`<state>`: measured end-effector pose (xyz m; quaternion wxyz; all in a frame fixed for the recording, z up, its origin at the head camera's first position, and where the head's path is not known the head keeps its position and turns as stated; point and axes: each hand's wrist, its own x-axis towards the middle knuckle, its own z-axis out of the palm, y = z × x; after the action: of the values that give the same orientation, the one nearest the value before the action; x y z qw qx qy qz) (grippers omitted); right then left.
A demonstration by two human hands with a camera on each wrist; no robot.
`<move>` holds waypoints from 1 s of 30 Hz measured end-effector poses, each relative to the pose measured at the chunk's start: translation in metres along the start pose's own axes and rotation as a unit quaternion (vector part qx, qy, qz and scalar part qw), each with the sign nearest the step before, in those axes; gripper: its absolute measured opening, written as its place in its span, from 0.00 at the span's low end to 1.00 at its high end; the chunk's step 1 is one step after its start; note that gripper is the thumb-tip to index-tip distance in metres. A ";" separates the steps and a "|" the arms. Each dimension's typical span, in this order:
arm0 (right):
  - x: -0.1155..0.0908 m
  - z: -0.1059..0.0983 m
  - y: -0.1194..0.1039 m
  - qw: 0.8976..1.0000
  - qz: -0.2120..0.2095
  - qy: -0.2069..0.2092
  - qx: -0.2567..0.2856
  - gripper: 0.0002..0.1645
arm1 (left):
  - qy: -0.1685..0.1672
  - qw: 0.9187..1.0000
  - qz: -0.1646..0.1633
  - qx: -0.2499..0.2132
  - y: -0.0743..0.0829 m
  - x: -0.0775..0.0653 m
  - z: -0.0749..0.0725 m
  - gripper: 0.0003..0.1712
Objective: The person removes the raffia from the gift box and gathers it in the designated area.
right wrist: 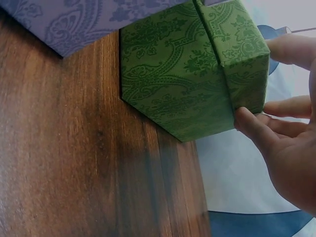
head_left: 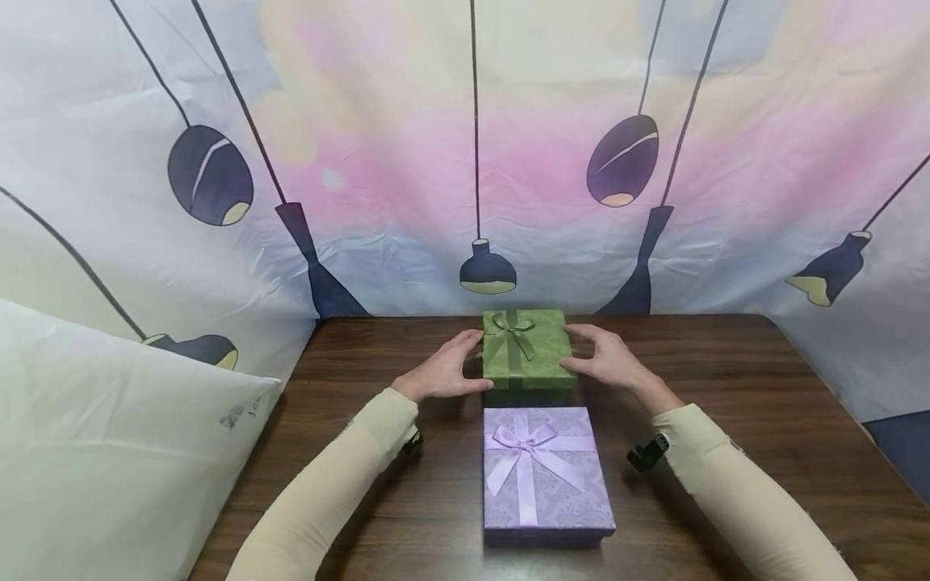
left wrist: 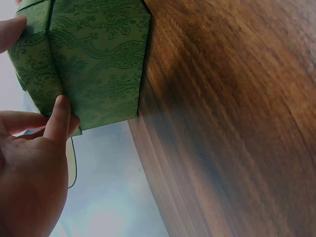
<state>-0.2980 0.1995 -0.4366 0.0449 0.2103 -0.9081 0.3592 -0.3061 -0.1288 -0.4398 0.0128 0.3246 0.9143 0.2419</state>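
Observation:
A green gift box (head_left: 545, 367) with a patterned lid and a green ribbon bow stands near the table's far edge. My left hand (head_left: 443, 369) grips the lid's left side, its thumb at the near corner. On the opposite side my right hand (head_left: 613, 363) holds the lid, thumb near the front and fingers farther back. Both wrist views show fingertips at the lid's rim, which overlaps the green box body (left wrist: 103, 69). Whether the lid is raised at all, I cannot tell. Nearer me lies a closed purple gift box (head_left: 559, 504) with a lilac ribbon bow.
Dark wood-grain table (head_left: 385, 516) lies under both boxes. A hanging cloth (head_left: 407, 161) printed with lamps rises directly behind the green box. At the left, a white cloth-like surface (head_left: 109, 452) overlaps the table's side.

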 end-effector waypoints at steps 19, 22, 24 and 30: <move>0.000 -0.002 -0.002 0.997 0.014 0.009 0.075 0.38 | 0.010 1.000 0.004 -0.005 0.002 0.003 -0.005 0.58; 0.000 -0.002 -0.003 0.996 0.019 0.006 0.087 0.38 | 0.006 1.000 0.006 -0.006 0.002 0.002 -0.006 0.58; 0.000 -0.002 -0.003 0.996 0.022 0.005 0.086 0.38 | 0.005 1.000 0.005 -0.010 0.003 0.001 -0.006 0.59; 0.001 -0.003 -0.004 0.997 0.014 0.010 0.075 0.37 | 0.005 1.000 -0.001 -0.010 0.002 0.000 -0.006 0.59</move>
<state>-0.2970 0.1987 -0.4313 0.0325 0.1966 -0.8811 0.4289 -0.3061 -0.1303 -0.4341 0.0111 0.3226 0.9121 0.2525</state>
